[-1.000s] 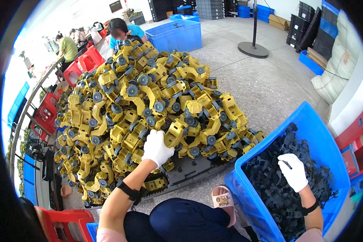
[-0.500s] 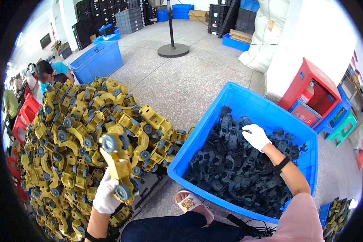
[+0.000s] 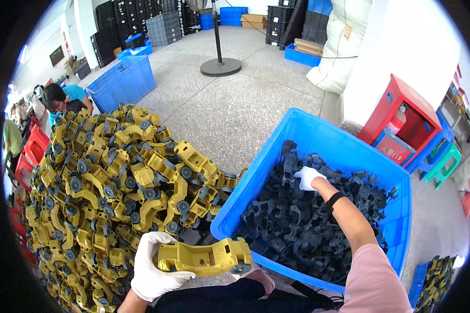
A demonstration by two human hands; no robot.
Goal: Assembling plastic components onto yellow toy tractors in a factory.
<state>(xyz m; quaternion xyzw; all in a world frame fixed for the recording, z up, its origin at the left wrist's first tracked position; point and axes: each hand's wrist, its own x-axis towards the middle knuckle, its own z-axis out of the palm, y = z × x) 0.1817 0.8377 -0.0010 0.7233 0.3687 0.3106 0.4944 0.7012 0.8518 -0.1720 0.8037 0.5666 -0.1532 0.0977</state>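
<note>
My gloved left hand (image 3: pixel 154 271) is closed round one end of a yellow plastic toy truck body (image 3: pixel 201 258), fingers along its far side and thumb along the near side. The body lies level, its open cab and a dark wheel under the far end showing. Inside the blue bin (image 3: pixel 225 219) my gloved right hand (image 3: pixel 309 178) reaches down onto dark grey plastic parts (image 3: pixel 292 224). Its fingers are curled together among them; what they hold is too small to make out. To the left rises a heap of similar yellow truck bodies (image 3: pixel 109 193) with grey wheels.
A red fire-extinguisher cabinet (image 3: pixel 402 122) and a green stool (image 3: pixel 445 166) stand right of the bin. Farther off are a fan stand's base (image 3: pixel 221 67) and another blue bin (image 3: pixel 121 83). Beyond the heap a person in blue (image 3: pixel 74 94) bends down.
My left hand has turned the truck body from tilted upright to level and brought it right, towards the bin. My right hand has moved left over the dark parts, its fingers curling in.
</note>
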